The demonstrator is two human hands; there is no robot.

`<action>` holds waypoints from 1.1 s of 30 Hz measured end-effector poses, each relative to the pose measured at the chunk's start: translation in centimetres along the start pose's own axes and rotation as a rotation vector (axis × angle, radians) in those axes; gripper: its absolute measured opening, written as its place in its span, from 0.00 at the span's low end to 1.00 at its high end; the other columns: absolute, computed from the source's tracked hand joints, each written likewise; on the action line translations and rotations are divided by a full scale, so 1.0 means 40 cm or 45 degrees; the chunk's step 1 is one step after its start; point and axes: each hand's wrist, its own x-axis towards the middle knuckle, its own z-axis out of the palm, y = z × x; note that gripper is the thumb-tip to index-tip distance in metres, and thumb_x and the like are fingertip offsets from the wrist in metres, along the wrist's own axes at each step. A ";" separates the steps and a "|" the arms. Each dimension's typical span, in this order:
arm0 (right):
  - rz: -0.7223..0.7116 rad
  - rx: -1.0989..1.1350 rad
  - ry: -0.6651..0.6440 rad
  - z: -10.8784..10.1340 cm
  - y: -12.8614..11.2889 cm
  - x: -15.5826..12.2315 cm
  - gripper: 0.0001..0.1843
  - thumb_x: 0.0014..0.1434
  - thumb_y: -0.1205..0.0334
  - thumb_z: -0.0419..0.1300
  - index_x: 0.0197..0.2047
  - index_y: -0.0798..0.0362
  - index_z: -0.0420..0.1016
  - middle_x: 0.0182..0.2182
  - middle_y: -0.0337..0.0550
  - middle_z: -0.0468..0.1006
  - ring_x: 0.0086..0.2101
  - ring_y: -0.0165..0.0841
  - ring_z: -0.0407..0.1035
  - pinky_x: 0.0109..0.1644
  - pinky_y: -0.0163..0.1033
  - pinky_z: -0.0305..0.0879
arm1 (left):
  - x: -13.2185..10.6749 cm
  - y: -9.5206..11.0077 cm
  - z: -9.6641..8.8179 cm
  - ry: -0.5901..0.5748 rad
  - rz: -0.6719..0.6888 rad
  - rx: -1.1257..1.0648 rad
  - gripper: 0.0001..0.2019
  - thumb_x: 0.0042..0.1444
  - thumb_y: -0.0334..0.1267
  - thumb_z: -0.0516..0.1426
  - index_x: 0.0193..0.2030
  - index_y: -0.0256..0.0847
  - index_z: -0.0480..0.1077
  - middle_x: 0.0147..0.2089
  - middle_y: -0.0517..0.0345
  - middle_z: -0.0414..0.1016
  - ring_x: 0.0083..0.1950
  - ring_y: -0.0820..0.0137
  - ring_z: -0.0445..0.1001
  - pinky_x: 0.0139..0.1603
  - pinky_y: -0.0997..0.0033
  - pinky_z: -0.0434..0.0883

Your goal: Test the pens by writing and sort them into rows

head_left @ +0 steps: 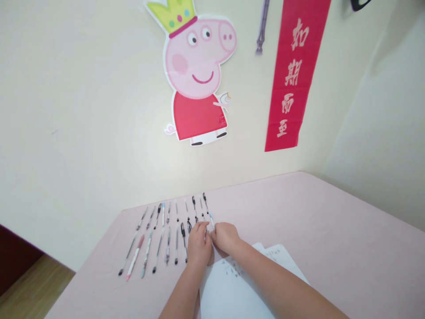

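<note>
My left hand [199, 243] is at the right end of the pen rows, its fingers curled over the near row and covering parts of some pens. Close against it, my right hand [226, 237] is closed, fingertips meeting those of the left. A pen with a light blue end [211, 219] sticks out above the fingers of my right hand; its lower part is hidden. What the left fingers hold, if anything, cannot be made out. Left of the hands, a black-capped pen [183, 239] lies in the near row. A pink pen [135, 257] lies farther left.
Several pens lie side by side in two rows on the pink tabletop [332, 221]. White paper sheets [229, 292] with handwriting lie under my right forearm. Behind the table stands a wall with a cartoon pig cutout [199, 113] and a red banner [282, 113].
</note>
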 end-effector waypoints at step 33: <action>0.055 1.803 -0.008 0.000 0.153 -0.014 0.26 0.49 0.39 0.56 0.36 0.54 0.72 0.28 0.40 0.72 0.18 0.23 0.60 0.19 0.29 0.51 | -0.004 0.115 0.069 -0.238 -1.062 -1.904 0.10 0.50 0.36 0.62 0.36 0.31 0.71 0.27 0.61 0.65 0.20 0.85 0.56 0.14 0.88 0.51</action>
